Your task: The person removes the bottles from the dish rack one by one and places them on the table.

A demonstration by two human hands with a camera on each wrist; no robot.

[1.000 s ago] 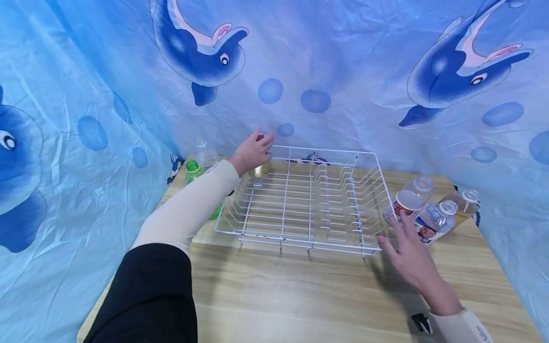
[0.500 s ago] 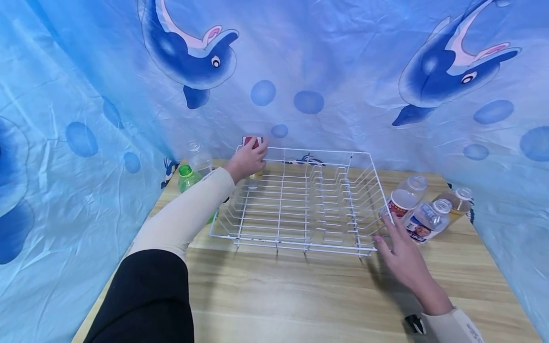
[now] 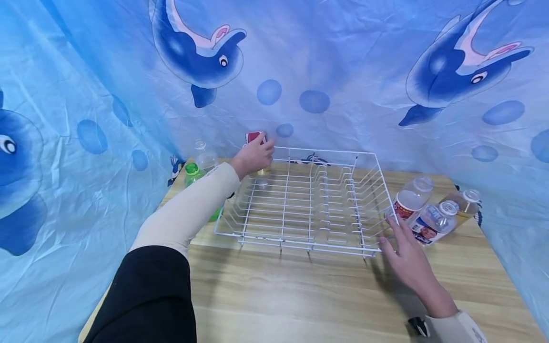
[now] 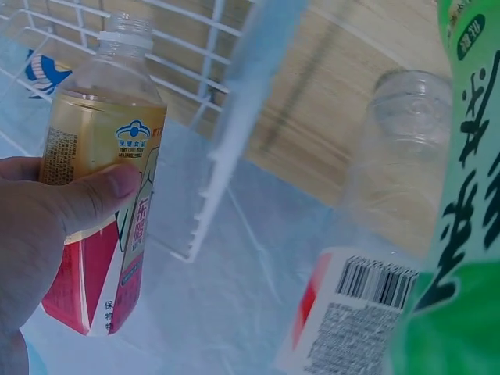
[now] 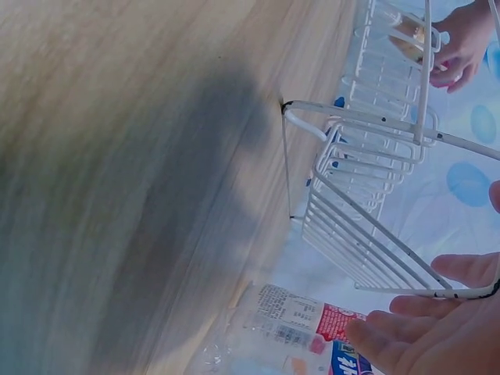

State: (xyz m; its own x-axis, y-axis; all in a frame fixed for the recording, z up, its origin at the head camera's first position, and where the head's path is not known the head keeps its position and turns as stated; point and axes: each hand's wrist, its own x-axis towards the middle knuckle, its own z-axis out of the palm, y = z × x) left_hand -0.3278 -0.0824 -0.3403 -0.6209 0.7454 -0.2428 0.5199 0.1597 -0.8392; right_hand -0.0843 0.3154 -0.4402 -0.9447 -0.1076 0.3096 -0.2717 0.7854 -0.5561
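Note:
My left hand grips a plastic bottle with a yellow and red label. The bottle stands upside down at the back left corner of the white wire dish rack, its red base up and its bare neck low among the wires. In the left wrist view the thumb lies across the label. My right hand holds the rack's front right corner, with the rim between thumb and fingers in the right wrist view. Part of that corner is hidden by the hand.
Left of the rack stand a green bottle and a clear bottle, partly behind the left arm. Several clear plastic bottles cluster at the right, close to the right hand. A blue dolphin-printed curtain encloses the wooden table.
The left hand and the inverted bottle have shifted slightly, and more of the red base shows above the fingers. The right hand keeps its place at the rack corner. The view sways a little.

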